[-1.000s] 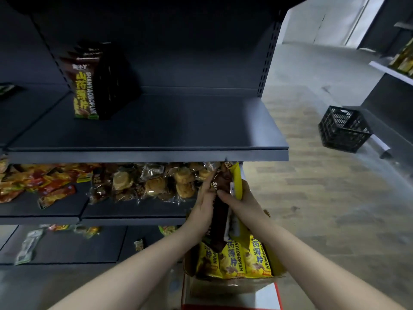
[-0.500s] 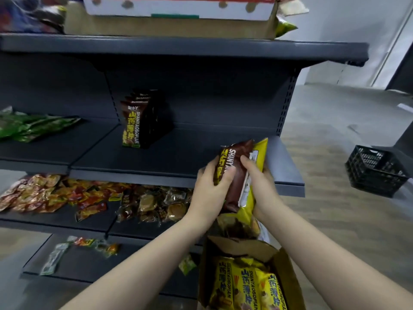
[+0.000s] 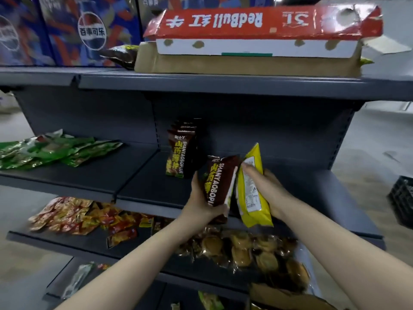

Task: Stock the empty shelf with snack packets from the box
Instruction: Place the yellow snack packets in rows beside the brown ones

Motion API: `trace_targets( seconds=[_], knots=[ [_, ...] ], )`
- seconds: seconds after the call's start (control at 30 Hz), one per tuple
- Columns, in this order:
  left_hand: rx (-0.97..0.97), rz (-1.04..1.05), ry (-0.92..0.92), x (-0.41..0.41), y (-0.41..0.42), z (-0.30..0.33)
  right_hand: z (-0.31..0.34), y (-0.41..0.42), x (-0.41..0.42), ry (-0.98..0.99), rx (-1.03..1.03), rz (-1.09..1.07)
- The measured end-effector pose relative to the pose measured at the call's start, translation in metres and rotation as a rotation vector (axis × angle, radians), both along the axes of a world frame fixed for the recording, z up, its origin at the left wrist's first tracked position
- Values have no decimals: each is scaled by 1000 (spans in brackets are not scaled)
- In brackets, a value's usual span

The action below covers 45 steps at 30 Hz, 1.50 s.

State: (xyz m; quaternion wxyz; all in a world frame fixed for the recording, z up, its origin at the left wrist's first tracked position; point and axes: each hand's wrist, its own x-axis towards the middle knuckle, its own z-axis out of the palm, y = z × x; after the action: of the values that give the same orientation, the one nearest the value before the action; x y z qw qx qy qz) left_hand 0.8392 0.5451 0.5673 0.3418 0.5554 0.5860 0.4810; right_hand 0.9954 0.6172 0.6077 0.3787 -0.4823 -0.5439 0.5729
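My left hand (image 3: pixel 202 201) grips a brown snack packet (image 3: pixel 218 180) from below, upright over the front of the dark grey shelf (image 3: pixel 156 189). My right hand (image 3: pixel 266 189) holds a yellow snack packet (image 3: pixel 252 193) right beside it, its printed back facing me. A row of several brown packets (image 3: pixel 182 151) stands upright farther back on the same shelf, just left of my hands. The open top of the cardboard box (image 3: pixel 286 296) shows at the bottom right edge.
Green packets (image 3: pixel 51 151) lie on the shelf section to the left. Red and orange sachets (image 3: pixel 73 215) and wrapped pastries (image 3: pixel 245 249) fill the shelf below. A Red Bull carton (image 3: pixel 257 34) and Pepsi cases (image 3: pixel 73 30) sit on top. A black crate (image 3: pixel 402 200) stands on the floor at right.
Both hands lifted the packets from the box up to the shelf level, and the brown and yellow packets have parted slightly. My view tilted upward.
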Motion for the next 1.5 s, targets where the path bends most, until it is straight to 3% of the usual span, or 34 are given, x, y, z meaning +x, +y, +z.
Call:
trace_targets(
  seconds=[0.13, 0.3, 0.47, 0.73, 0.93, 1.03, 1.1, 1.17, 1.5],
  knots=[
    [59, 279, 94, -68, 32, -16, 6, 19, -36, 23, 16, -35],
    [80, 427, 177, -120, 80, -28, 0, 45, -79, 61, -3, -79],
    [99, 425, 316, -135, 115, -26, -7, 70, -107, 103, -28, -137],
    [-52, 535, 524, -135, 122, -47, -10, 98, -135, 130, -37, -211],
    [-177, 461, 597, -136, 113, -35, -18, 106, -150, 134, -35, -238],
    [164, 514, 802, -140, 111, -24, -19, 108, -151, 135, -45, -254],
    [429, 386, 1064, -142, 121, -25, -18, 110, -151, 134, -46, -261],
    [568, 216, 1250, -146, 133, -31, -17, 111, -150, 135, -40, -274],
    [427, 221, 1267, -148, 146, -40, -19, 109, -146, 173, -27, -287]
  ],
)
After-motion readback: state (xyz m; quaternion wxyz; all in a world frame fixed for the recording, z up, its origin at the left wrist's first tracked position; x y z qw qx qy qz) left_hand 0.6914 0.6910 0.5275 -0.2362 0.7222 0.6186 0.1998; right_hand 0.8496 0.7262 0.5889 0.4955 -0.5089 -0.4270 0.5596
